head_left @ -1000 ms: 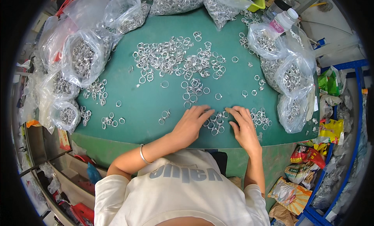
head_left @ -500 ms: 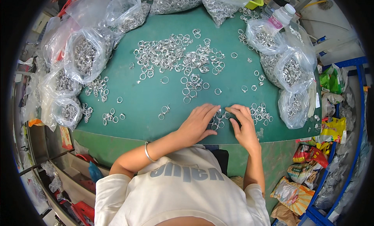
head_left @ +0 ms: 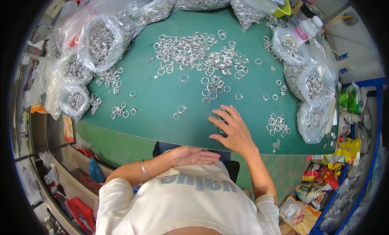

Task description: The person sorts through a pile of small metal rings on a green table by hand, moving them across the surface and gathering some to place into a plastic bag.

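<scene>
Silver rings (head_left: 182, 52) lie heaped in the middle of the green table (head_left: 162, 127). With fingers spread and bent, my right hand (head_left: 235, 131) rests over a small group of rings (head_left: 219, 123) close to the front edge; its fingers partly hide them. My left hand (head_left: 194, 157) is at the table's front edge, against my shirt, palm up with fingers stretched out and nothing in it. Right of my right hand lies a small cluster of rings (head_left: 278, 124). Two or so rings (head_left: 180, 112) lie to its left.
Clear plastic bags of rings stand along the left side (head_left: 100, 42), the back (head_left: 202, 0) and the right side (head_left: 313, 84). A white bottle (head_left: 311, 26) and a yellow-green tray (head_left: 283, 8) are at the back right. Drawers (head_left: 77, 170) stand at lower left, a blue rack (head_left: 375, 125) at right.
My left hand has drawn back from the rings to the table edge and turned palm up. My right hand has shifted left, over the small group. The view has shifted slightly.
</scene>
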`<state>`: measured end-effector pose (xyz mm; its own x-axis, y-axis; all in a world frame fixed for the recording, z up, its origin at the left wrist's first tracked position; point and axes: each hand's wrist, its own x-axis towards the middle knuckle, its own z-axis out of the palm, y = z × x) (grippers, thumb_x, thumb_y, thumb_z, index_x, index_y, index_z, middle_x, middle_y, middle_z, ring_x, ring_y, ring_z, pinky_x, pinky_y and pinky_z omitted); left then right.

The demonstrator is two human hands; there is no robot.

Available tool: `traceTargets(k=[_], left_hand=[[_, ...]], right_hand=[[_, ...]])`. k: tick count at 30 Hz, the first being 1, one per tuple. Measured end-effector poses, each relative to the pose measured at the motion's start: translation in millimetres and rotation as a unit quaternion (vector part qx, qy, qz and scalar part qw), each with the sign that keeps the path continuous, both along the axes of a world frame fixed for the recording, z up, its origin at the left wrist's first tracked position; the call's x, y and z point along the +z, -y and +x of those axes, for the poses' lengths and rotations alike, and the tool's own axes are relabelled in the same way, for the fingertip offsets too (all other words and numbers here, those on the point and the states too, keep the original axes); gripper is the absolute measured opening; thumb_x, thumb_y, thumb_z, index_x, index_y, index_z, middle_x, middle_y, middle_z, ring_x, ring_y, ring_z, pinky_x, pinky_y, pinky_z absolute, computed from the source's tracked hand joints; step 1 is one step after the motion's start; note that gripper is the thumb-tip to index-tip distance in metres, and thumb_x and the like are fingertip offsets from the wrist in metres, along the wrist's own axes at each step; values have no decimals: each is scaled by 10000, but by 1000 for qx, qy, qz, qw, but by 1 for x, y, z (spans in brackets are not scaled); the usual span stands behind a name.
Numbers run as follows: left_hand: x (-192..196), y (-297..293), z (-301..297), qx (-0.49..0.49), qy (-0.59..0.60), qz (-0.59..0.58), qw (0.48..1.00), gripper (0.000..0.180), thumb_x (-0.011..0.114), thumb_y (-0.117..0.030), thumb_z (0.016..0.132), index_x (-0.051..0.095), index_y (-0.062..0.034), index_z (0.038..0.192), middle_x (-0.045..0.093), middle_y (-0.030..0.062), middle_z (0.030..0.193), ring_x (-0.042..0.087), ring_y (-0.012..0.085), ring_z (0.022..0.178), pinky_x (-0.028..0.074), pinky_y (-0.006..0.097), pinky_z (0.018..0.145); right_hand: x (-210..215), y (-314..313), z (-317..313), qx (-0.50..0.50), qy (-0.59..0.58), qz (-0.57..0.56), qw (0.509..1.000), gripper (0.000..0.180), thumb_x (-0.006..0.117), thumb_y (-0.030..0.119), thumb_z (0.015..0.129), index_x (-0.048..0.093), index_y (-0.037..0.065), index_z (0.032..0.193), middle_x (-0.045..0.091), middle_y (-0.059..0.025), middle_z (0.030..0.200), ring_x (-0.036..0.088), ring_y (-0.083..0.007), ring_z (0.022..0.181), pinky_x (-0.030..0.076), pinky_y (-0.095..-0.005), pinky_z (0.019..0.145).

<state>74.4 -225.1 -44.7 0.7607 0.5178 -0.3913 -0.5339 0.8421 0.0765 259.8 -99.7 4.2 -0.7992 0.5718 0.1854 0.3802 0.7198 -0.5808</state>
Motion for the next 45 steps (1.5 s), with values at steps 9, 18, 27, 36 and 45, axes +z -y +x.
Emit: traceTargets(k=[9, 18, 27, 36, 45], left_hand=[[-61, 4, 35, 148, 454, -82, 875, 533, 415, -485, 944, 457, -101, 1311, 472, 178, 1350, 490, 301, 1223, 417, 500, 1013], [-23, 8, 6, 62, 194, -135, 970, 376, 492, -301, 970, 521, 26, 1153, 597, 203, 1113, 599, 320, 1065, 511, 410, 920], [25, 28, -24, 29, -256, -23, 966, 233, 578, -280, 924, 597, -49, 898, 606, 88, 810, 586, 161, 721, 499, 239, 609], [73, -21, -23, 168, -112, -101, 974, 187, 589, -242, 928, 578, -64, 871, 532, 75, 838, 491, 126, 657, 430, 197, 449], [163, -254, -97, 358, -147, 148, 910, 157, 634, -172, 899, 545, -48, 935, 606, 126, 857, 592, 167, 655, 526, 205, 467]], right_hand=[[-10, 77, -1, 30, -47, -19, 998, 363, 709, 107, 727, 623, 23, 1069, 545, -147, 1163, 479, -359, 1189, 414, -451, 1007], [-7, 92, 11, -11, -262, -153, 953, 183, 698, -41, 742, 666, -27, 923, 665, -144, 926, 648, -282, 910, 499, -389, 816], [10, 52, 25, -177, -315, -120, 925, 88, 616, -90, 795, 648, -66, 874, 665, -132, 816, 623, -207, 750, 495, -299, 701], [7, 28, 21, -183, -299, -179, 919, 110, 625, -42, 824, 667, -35, 926, 670, -121, 852, 636, -212, 758, 498, -288, 710], [11, 7, 21, -196, -279, -211, 916, 97, 620, -24, 839, 656, -40, 928, 674, -122, 850, 646, -198, 768, 500, -286, 712]])
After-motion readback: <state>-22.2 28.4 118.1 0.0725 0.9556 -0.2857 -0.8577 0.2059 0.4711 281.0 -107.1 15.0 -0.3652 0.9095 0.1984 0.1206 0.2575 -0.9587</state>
